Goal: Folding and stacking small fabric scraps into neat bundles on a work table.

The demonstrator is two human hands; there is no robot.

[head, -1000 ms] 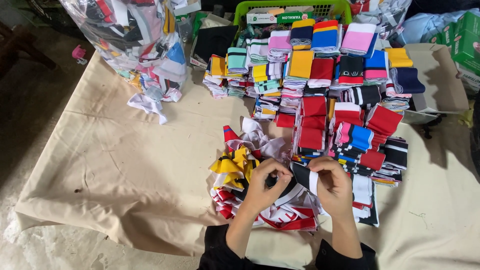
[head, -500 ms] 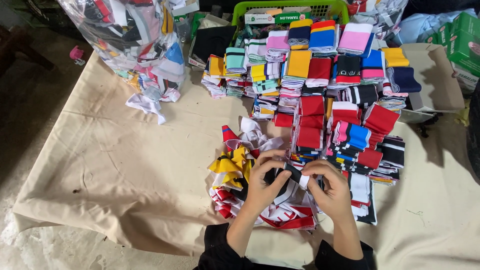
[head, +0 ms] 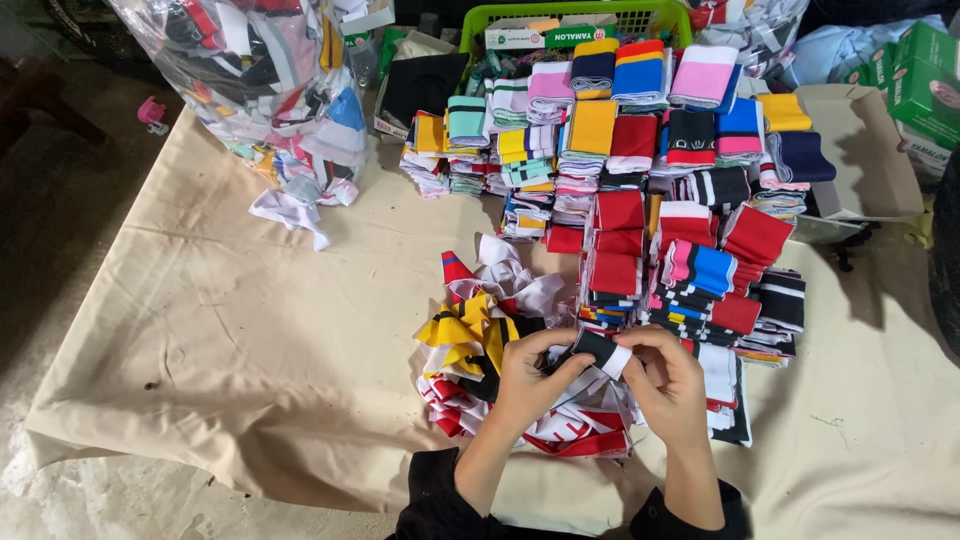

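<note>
Beige cloth (head: 230, 340) covers the bench, wrinkled and marked with small dark spots. At the far left corner a clear plastic bag (head: 265, 80) bulges with mixed coloured fabric pieces, and a few white scraps (head: 290, 212) spill out beside it. Further right, at the back edge, a green plastic basket (head: 570, 18) holds a long green and white carton (head: 545, 37). In front of it, folded knit bands (head: 640, 170) stand in tight stacks of red, yellow, pink, blue, black and white, filling the middle of the bench. At the far right, green cartons (head: 925, 80) are piled beside an open grey cardboard box (head: 860, 150).

Near the front edge lies a loose heap of yellow, red, white and black fabric pieces (head: 480, 340). Both forearms, in dark sleeves, reach up from the bottom edge. The left hand (head: 525, 385) curls over this heap, thumb and fingers pinching the dark end of a black and white band (head: 600, 350). The right hand (head: 670, 385) pinches the band's white end, fingers bent inward. The band sits stretched between the two hands, just above the heap and just below the nearest stacks.
</note>
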